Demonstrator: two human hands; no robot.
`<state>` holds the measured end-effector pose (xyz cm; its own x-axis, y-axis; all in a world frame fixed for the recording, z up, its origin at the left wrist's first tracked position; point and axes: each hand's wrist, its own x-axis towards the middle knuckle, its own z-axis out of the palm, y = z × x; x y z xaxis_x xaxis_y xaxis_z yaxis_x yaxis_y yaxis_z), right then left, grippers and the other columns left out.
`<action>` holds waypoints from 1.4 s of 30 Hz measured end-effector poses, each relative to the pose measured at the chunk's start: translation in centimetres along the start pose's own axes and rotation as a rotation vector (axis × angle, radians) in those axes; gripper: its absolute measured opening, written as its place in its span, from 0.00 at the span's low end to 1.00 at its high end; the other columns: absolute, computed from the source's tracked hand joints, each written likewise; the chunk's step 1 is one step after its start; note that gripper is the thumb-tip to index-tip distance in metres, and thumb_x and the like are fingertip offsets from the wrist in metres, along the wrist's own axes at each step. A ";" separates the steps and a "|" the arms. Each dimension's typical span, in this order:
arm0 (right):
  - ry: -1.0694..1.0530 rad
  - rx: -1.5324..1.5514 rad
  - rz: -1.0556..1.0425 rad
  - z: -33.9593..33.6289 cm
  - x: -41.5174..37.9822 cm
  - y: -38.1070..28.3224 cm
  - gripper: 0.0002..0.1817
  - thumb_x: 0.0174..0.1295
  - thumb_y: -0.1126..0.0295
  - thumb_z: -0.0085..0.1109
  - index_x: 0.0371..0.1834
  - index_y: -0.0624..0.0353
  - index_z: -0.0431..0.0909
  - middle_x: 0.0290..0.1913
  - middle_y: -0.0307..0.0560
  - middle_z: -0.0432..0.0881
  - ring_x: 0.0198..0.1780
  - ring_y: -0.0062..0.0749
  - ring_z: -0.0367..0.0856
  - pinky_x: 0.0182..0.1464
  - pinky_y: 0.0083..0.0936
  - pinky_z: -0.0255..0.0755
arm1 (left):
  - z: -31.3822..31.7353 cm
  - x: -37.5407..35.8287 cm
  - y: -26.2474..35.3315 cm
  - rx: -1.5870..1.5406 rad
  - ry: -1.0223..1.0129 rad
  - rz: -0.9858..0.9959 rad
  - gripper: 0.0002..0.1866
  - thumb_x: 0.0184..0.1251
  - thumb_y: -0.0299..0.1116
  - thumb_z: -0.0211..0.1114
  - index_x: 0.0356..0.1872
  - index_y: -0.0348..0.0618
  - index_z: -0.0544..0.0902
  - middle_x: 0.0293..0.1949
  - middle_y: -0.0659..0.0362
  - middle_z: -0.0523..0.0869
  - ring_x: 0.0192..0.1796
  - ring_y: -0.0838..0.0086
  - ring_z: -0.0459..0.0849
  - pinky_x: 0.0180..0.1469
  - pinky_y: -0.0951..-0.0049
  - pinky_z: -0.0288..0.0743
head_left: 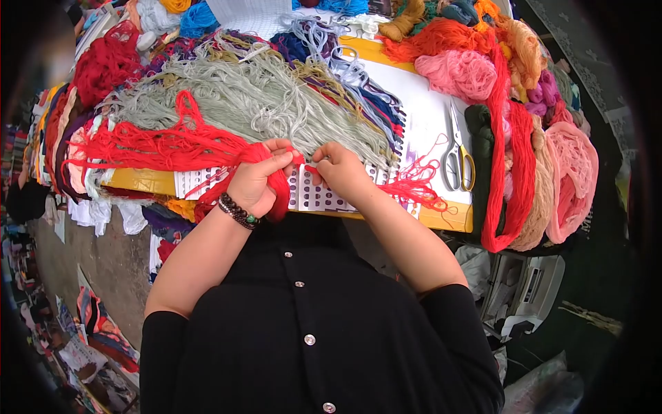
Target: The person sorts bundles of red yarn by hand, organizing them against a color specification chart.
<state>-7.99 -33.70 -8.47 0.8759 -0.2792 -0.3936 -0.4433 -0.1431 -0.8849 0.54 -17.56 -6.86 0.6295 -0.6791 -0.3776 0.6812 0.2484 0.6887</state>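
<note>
My left hand [261, 181] is closed on a hank of red yarn [165, 148], which trails off to the left over the table edge. A loop of the same yarn hangs below the wrist. Close by, my right hand [338, 172] has its fingers bent together in a pinch at the red strands between the hands. Under both hands lies a white card with rows of punched holes [310, 193]. Loose red thread ends [420, 183] spread to the right of my right wrist. Behind the hands, grey-green yarn [234, 90] covers much of the table.
Scissors [455, 155] with a yellow and grey handle lie on the white board [427, 103]. Pink yarn [572, 172], orange yarn [441, 41] and dark green yarn [479, 124] are heaped at the right. Dark red yarn [107, 62] sits at the back left.
</note>
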 end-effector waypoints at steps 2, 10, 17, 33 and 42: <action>0.001 0.011 -0.001 0.1 0.0 0.1 0.09 0.57 0.75 0.46 0.40 0.60 0.72 0.23 0.40 0.80 0.24 0.19 0.74 0.28 0.18 0.68 | -0.3 0.1 -0.1 0.004 -0.015 0.012 0.14 0.59 0.23 0.64 0.45 0.37 0.73 0.38 0.57 0.83 0.37 0.77 0.81 0.39 0.83 0.72; -0.020 0.150 0.010 0.1 0.2 0.7 0.07 0.57 0.76 0.46 0.39 0.61 0.71 0.24 0.41 0.78 0.26 0.20 0.75 0.29 0.19 0.68 | 0.4 0.0 -0.3 0.206 -0.071 0.035 0.14 0.61 0.25 0.63 0.47 0.38 0.73 0.39 0.59 0.84 0.38 0.81 0.81 0.35 0.85 0.69; -0.066 0.497 0.065 -0.6 0.0 0.6 0.06 0.60 0.75 0.45 0.38 0.59 0.71 0.24 0.41 0.77 0.25 0.20 0.74 0.30 0.15 0.68 | 0.2 -0.1 -0.8 0.505 -0.108 0.010 0.25 0.65 0.24 0.53 0.64 0.35 0.64 0.51 0.53 0.81 0.39 0.81 0.80 0.34 0.85 0.71; -0.045 -0.006 0.120 -0.2 0.8 -0.2 0.11 0.56 0.70 0.48 0.41 0.58 0.74 0.30 0.43 0.84 0.29 0.27 0.82 0.39 0.25 0.73 | -6.2 -1.3 5.7 0.216 0.118 -0.016 0.15 0.70 0.33 0.54 0.54 0.39 0.75 0.26 0.68 0.76 0.30 0.84 0.76 0.28 0.88 0.66; -0.052 -0.094 0.100 -0.3 0.6 -0.4 0.14 0.54 0.72 0.47 0.45 0.58 0.72 0.30 0.41 0.85 0.31 0.28 0.83 0.40 0.26 0.72 | -13.3 -7.1 19.8 0.102 0.106 0.451 0.25 0.71 0.33 0.52 0.67 0.38 0.60 0.54 0.57 0.74 0.54 0.76 0.75 0.48 0.81 0.75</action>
<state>-7.37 -34.10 -8.24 0.8339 -0.2471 -0.4935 -0.5428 -0.2060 -0.8142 14.51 1.37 1.21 0.8922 -0.4438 -0.0842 0.2943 0.4299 0.8536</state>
